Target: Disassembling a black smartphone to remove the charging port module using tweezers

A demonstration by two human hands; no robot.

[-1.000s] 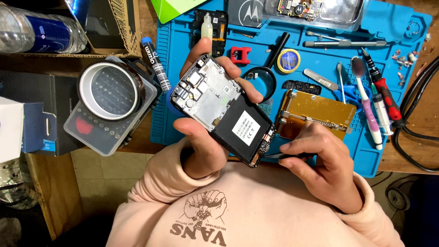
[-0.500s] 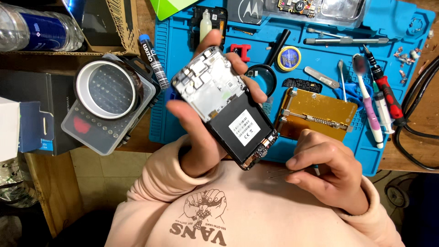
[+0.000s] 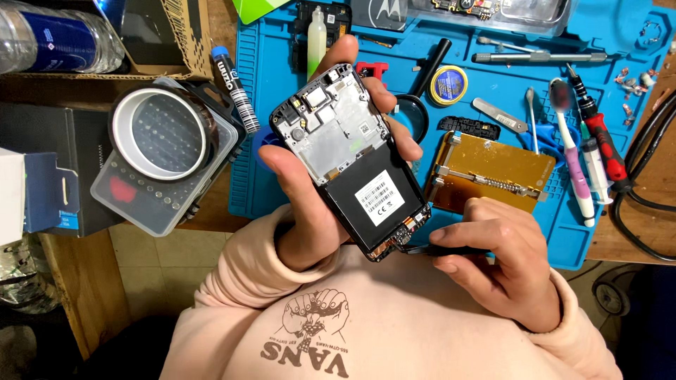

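My left hand (image 3: 310, 190) grips an opened smartphone (image 3: 352, 158) with its back cover off, tilted above the table's front edge. The grey metal frame with small parts shows at the top, and a black battery (image 3: 377, 200) with a white label fills the lower half. My right hand (image 3: 503, 257) pinches a thin dark tool (image 3: 440, 250), whose tip touches the phone's bottom corner near the connector.
A blue repair mat (image 3: 493, 91) holds a gold-coloured holder plate (image 3: 489, 172), a round tin (image 3: 448, 84), tweezers, a toothbrush (image 3: 570, 148), a red screwdriver (image 3: 598, 134) and a small bottle (image 3: 317, 39). At left lie a clear bit case with a tape roll (image 3: 165, 144) and a cardboard box (image 3: 169, 35).
My left hand has lifted and turned the phone more upright. My right hand came back with the dark tool to the phone's bottom corner.
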